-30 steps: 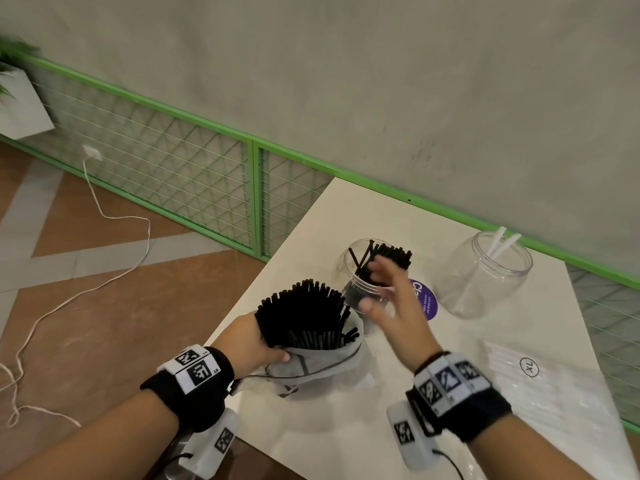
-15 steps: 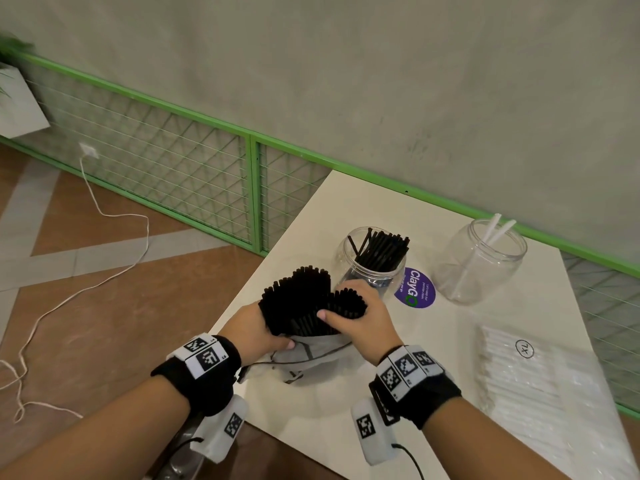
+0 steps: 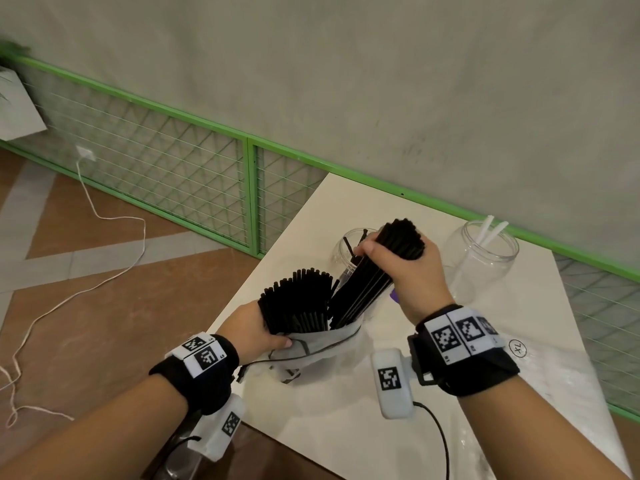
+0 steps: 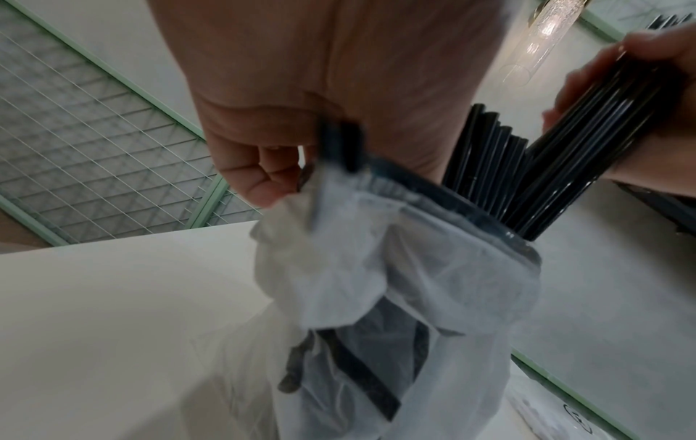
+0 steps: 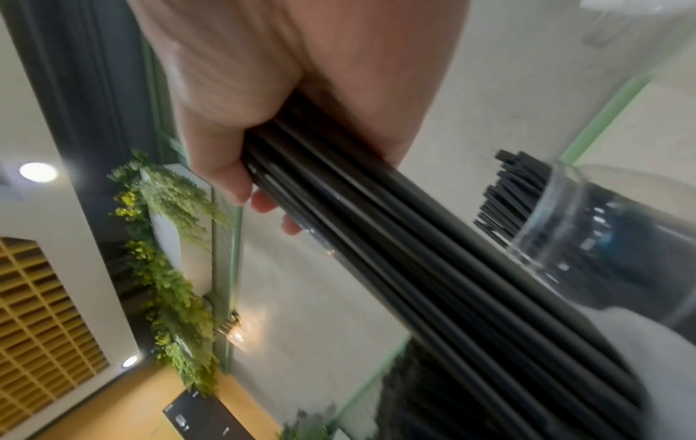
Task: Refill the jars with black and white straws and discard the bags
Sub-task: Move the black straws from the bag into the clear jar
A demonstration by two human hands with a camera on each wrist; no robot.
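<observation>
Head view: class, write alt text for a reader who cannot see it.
The right hand lifts a bundle of black straws from a white bag held by the left hand, beside two clear jars on a white table.

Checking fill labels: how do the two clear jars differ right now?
Contents: the left jar holds black straws, the right jar only two white straws.
Fill: the left jar is partly filled, the right jar nearly empty.
Occlusion: the right hand, its grip closed on a bundle of black straws, covers much of the left jar; the right jar stands unobstructed.
Shared: both are clear, lidless and upright on the white table.
</observation>
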